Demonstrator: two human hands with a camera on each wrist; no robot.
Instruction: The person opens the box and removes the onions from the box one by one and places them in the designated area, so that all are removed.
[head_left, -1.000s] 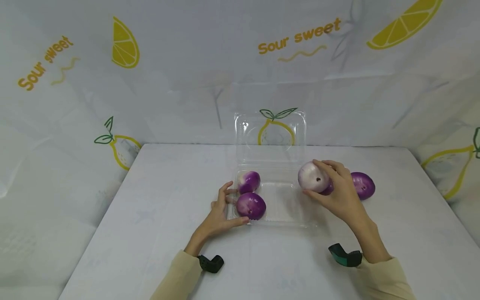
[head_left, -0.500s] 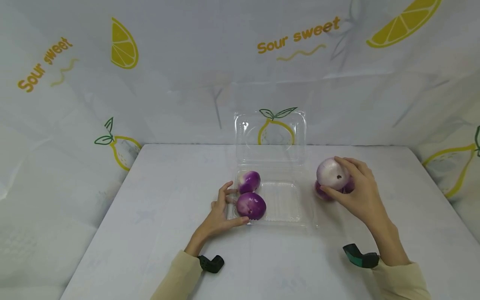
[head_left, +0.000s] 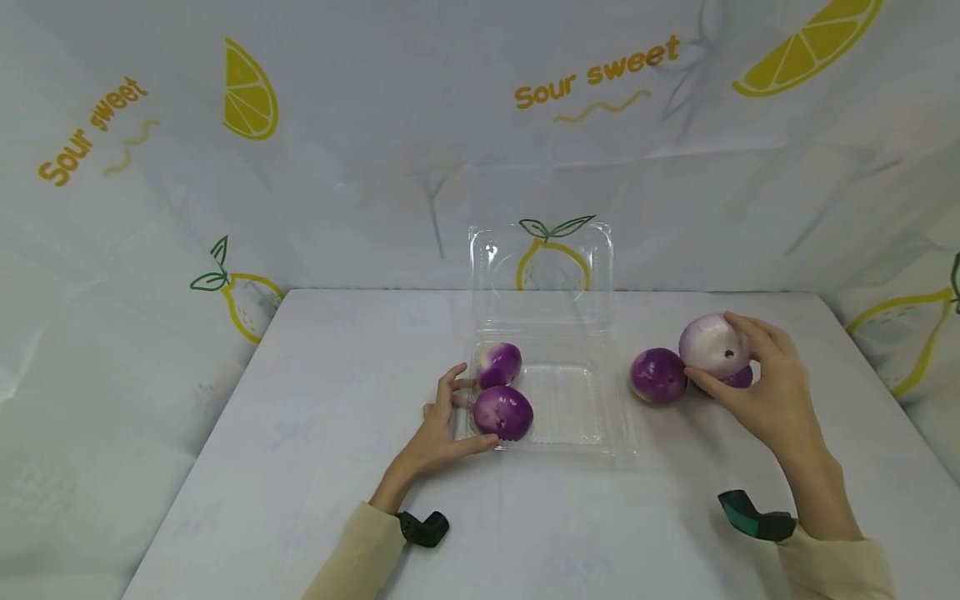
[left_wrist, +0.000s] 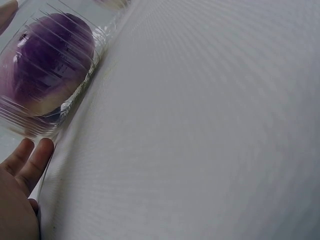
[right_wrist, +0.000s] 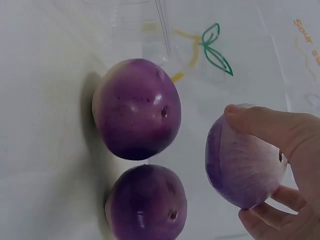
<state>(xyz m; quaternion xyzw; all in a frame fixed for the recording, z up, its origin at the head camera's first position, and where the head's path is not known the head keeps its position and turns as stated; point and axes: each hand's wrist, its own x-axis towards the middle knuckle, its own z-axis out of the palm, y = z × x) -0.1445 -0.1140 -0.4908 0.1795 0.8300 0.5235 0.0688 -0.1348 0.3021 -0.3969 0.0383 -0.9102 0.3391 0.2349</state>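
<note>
In the head view my left hand [head_left: 438,429] rests against the left side of a clear plastic clamshell box [head_left: 611,417], thumb along its front rim. Its lid [head_left: 495,275] stands up at the back. Two purple-and-white onions sit at the left end, a rear one [head_left: 498,364] and a front one [head_left: 502,412]. Straight fingers [left_wrist: 36,165] touch the box's end in the left wrist view. My right hand [head_left: 765,379] holds a paler onion [head_left: 712,343] between thumb and fingers, above an onion [head_left: 738,377] it partly hides. Another purple onion [head_left: 657,375] lies beside that.
A white cloth covers the table [head_left: 337,358]. Behind it hangs a white backdrop [head_left: 375,167] printed with lemons and lettering. Dark wrist cameras are worn at the left [head_left: 422,528] and right [head_left: 753,515] cuffs.
My right hand has moved right with the pale onion, from over the box's right edge to over the onions on the table. The left hand and box have stayed put.
</note>
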